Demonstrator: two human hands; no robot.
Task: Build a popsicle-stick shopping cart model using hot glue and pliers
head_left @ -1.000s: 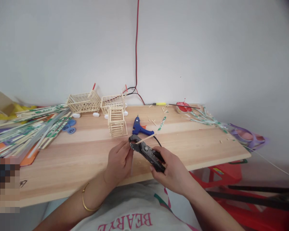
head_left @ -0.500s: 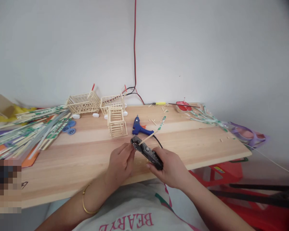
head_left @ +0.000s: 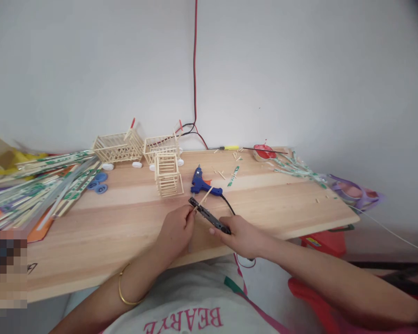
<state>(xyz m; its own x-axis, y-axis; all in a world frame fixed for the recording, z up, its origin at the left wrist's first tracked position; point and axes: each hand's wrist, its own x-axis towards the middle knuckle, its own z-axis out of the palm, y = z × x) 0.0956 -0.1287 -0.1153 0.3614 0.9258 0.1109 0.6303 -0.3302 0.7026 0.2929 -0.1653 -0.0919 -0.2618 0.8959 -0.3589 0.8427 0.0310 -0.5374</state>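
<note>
Stick (head_left: pixel 206 195) is gripped by left fingers (head_left: pixel 184 214), pliers (head_left: pixel 211 217) by right fingers (head_left: pixel 223 237); bowl's (head_left: pixel 262 157) contents unclear.

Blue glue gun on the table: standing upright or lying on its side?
Lying on its side: the blue glue gun has barrel and handle both stretched along the table.

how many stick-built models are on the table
3: a wheeled cart at left, a second cart beside it, and a ladder-like frame in front of the second, left of the glue gun. Others could be hidden behind.
</note>
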